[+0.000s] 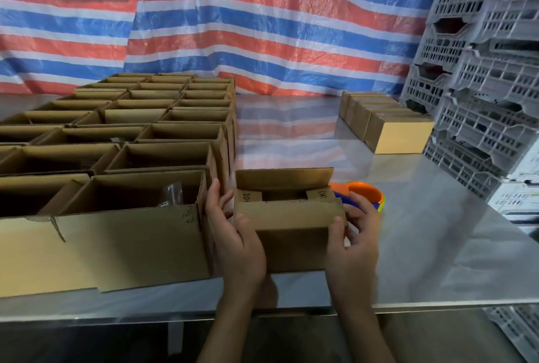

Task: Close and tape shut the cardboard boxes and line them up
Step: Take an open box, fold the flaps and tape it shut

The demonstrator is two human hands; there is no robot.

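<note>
A small cardboard box (291, 228) is being gripped at the table's (423, 231) near edge, at 6 o'clock, by the left hand (236, 234) and the right hand (354, 234). Its side flaps are being kept folded in; the far flap is standing upright. Open boxes (140, 129) are being kept at 9 o'clock, sealed boxes (385, 120) at 2 o'clock, and a tape dispenser (364, 192) is lying just behind the right hand.

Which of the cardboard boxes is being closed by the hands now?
The small box between the left hand and the right hand, apart from the open boxes: side flaps folded in, near flap half down.
</note>
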